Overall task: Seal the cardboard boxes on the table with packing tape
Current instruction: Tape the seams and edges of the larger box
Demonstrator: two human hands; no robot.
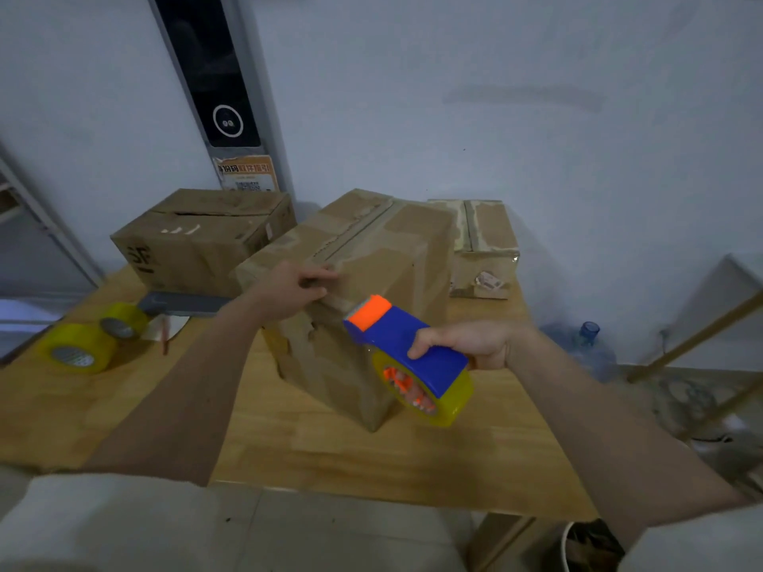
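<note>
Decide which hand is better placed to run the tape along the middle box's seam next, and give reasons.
Probably the right hand: it grips the tape dispenser, whose orange end sits by the middle box near edge. The left hand is pinching the box's top edge.

Worktop: light wooden boards, rectangular.

Lying on it:
- large brown cardboard box, middle, seam taped
- brown cardboard box with black print, rear left
- smaller brown cardboard box with torn label, rear right
- two yellow rolls of packing tape, left edge, touching
- flat grey tool, beside the rolls; kind unclear
</note>
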